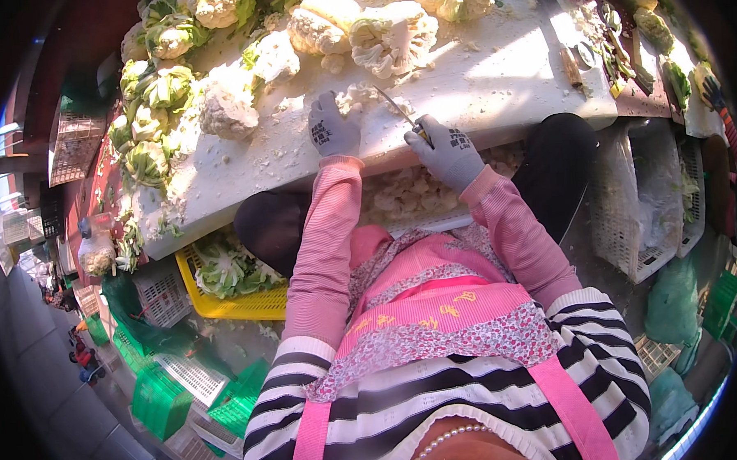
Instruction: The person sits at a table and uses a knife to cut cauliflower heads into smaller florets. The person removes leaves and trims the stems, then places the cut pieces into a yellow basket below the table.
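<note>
My right hand [445, 149], in a grey coated work glove, grips the handle of a small knife [395, 104]. Its thin blade slants up and left to a small cut cauliflower piece [362, 94] on the white tabletop [498, 95]. Beside that piece, my left hand [336, 128] in a matching glove lies back upward, fingertips pointing away from me. Whether its fingers grip the piece is hard to make out. Just beyond stand a large cut cauliflower head [394, 39] and another head [322, 23]. One more cauliflower [227, 110] rests left of my left hand.
Leafy cauliflowers [165, 85] crowd the table's left side. A wooden-handled cleaver [561, 43] lies at the right. Florets [410, 194] fill a crate between my knees. A yellow basket [224, 307] holds leaves, and a plastic-lined white crate [615, 219] stands right. Another person's gloved hand [713, 91] shows far right.
</note>
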Motion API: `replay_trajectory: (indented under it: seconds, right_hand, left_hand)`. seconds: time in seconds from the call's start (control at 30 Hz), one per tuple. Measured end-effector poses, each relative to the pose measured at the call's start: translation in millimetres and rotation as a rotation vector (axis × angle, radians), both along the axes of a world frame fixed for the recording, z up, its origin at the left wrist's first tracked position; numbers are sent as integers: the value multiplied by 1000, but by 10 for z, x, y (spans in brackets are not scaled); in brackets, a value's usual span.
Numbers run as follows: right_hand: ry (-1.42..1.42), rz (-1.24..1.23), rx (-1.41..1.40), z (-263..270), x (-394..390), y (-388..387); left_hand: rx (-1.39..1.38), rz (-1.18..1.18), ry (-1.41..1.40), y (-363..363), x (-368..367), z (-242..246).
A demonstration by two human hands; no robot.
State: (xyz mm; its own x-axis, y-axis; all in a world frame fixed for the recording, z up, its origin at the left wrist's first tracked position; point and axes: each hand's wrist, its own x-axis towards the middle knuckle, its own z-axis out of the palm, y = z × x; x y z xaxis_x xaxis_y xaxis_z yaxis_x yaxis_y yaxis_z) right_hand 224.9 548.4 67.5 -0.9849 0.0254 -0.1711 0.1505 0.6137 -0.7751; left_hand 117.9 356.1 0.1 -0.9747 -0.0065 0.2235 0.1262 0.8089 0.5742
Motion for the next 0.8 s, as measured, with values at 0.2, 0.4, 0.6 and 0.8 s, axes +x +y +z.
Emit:
replay_trajectory:
  seconds: [0.2,0.4,0.6,0.8]
  right_hand:
    - [-40,173,238,-349,-209,-405]
    - [-38,353,449,-513,-275,-361]
    - [-334,278,161,-134,100,33]
    - [-182,-4,-115,500,-7,746]
  left_hand:
    - [-50,29,88,-49,506,-65]
    - [-95,9,-54,-58,455,-25]
    - [-1,-62,158,-79,365,100]
    - [-228,-359,53,464,265,136]
